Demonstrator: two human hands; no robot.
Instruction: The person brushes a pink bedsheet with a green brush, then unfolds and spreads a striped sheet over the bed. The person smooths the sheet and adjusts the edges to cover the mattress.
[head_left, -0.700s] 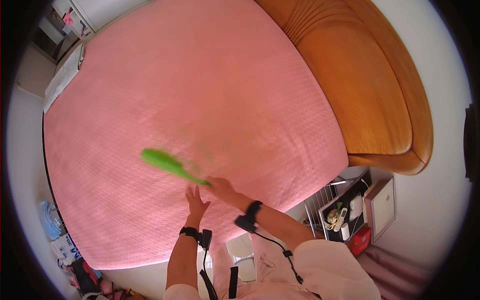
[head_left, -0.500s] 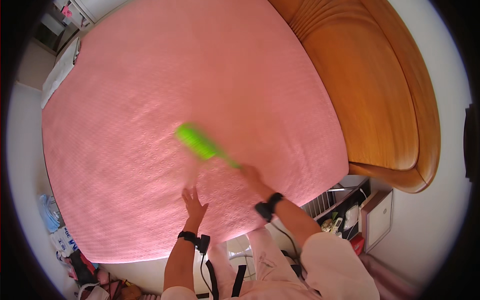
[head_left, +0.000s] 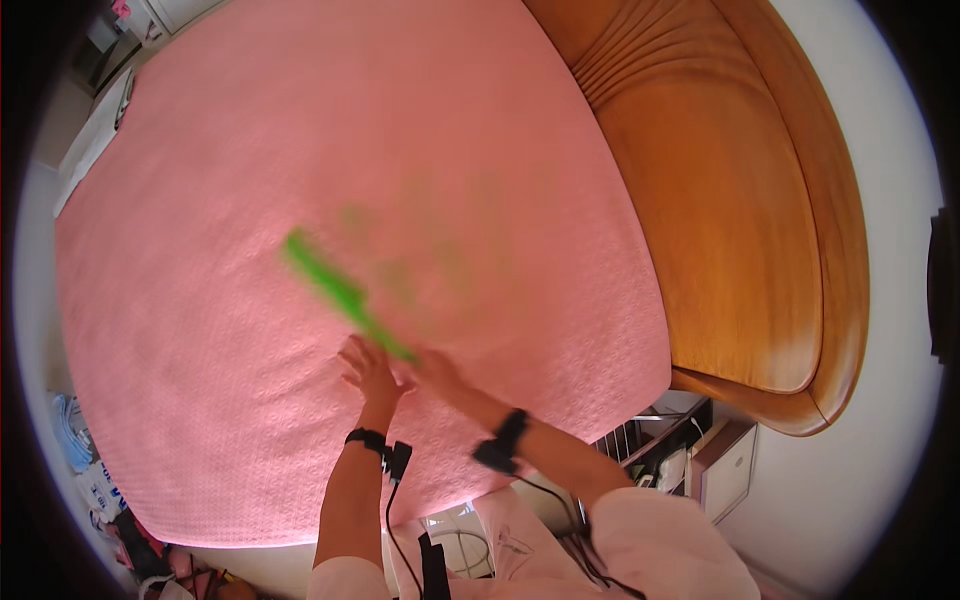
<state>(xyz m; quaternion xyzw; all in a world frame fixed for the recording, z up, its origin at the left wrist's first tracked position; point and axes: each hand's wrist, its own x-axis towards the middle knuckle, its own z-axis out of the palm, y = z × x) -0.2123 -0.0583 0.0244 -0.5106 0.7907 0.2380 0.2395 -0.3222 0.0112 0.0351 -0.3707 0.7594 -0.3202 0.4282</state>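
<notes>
- Brush point(head_left: 338, 288): green, long, motion-blurred. Over the pink sheet point(head_left: 190, 260), up-left of the right hand's point(head_left: 442, 376) fingers. Handle end at those fingers, head end farthest out from them.
- Right fingers: closed round the handle end. Exact wrap too blurred to tell.
- Left hand point(head_left: 372, 376): nothing held, fingers spread wide, pointing up-left, just left of the right fingers. Handle side of the brush passes right by the fingertips; can't tell if they touch.
- Can't tell if left fingers press on the sheet or hang just above. Same for the brush head.
- Sheet: textured, spreads all round both sets of fingers. Shallow wrinkles left of the left fingers.
- Left strap point(head_left: 368, 438): black, on the wrist below the left fingers.
- Right strap point(head_left: 514, 430): black, on the wrist down-right of the right fingers.
- Headboard point(head_left: 710, 210): orange-brown, well off to the right and up-right of the right fingers.
- Cabinet point(head_left: 727, 468): down-right of the right fingers, past the sheet's edge.
- White cloth point(head_left: 92, 148): far up-left of the left fingers, at the sheet's edge.
- Blue cloth point(head_left: 72, 437): far left and lower than the left fingers.
</notes>
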